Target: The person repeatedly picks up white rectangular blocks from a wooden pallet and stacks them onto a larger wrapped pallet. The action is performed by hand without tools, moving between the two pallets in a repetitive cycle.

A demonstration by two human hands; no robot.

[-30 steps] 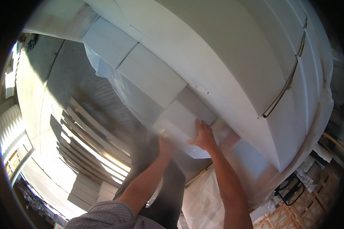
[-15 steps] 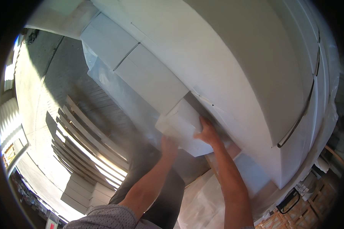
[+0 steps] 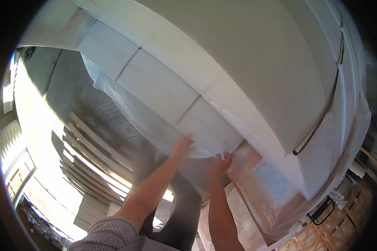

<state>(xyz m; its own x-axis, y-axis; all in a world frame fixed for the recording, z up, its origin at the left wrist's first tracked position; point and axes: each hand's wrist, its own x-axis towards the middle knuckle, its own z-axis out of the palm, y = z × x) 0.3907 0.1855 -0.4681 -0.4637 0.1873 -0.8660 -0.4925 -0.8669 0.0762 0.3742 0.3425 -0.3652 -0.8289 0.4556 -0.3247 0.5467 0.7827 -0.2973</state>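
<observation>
At the four o'clock end of the row (image 3: 157,81), the box (image 3: 209,125) is best squared by even pressure from the left hand (image 3: 182,149) at eight o'clock and the right hand (image 3: 220,164) at six, both half-curled, any pinch indiscernible.

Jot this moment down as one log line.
left hand: by white end box, outer side | right hand: by its near end | box: in row beside taller white stack

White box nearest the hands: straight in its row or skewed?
Straight: the white box lines up edge to edge with the neighbouring carton.
</observation>
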